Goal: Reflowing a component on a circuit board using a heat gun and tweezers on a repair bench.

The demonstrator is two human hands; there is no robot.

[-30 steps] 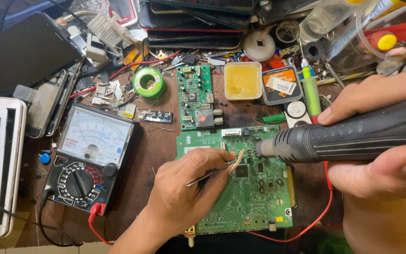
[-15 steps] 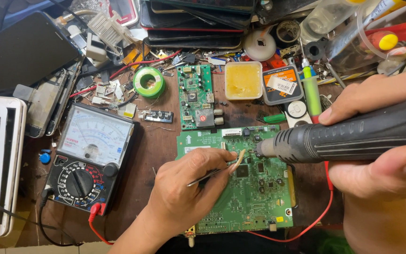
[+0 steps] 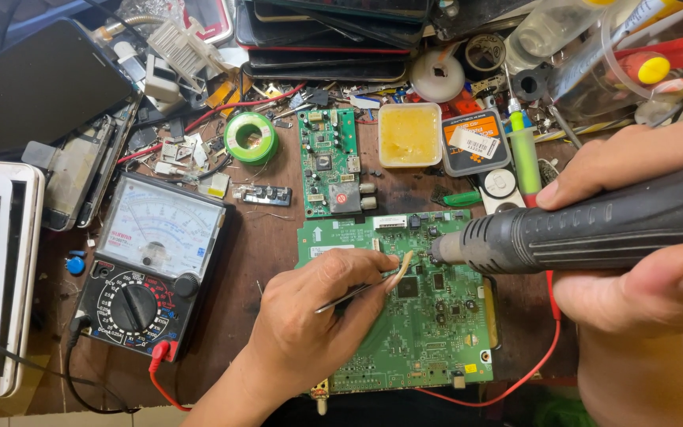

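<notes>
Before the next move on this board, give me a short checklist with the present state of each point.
1. Hot-air handpiece held firmly in the right hand: ok.
2. Nozzle aimed at the large green circuit board, close to the tweezer tips: ok.
3. Tweezers in the left hand, tips on the board beside the black chip: ok.
4. Part actually clamped in the tweezer tips: cannot tell.
5. Red wire clear of the nozzle: ok, it runs off the board's right edge.
6. Analog multimeter clear of the work: ok.
</notes>
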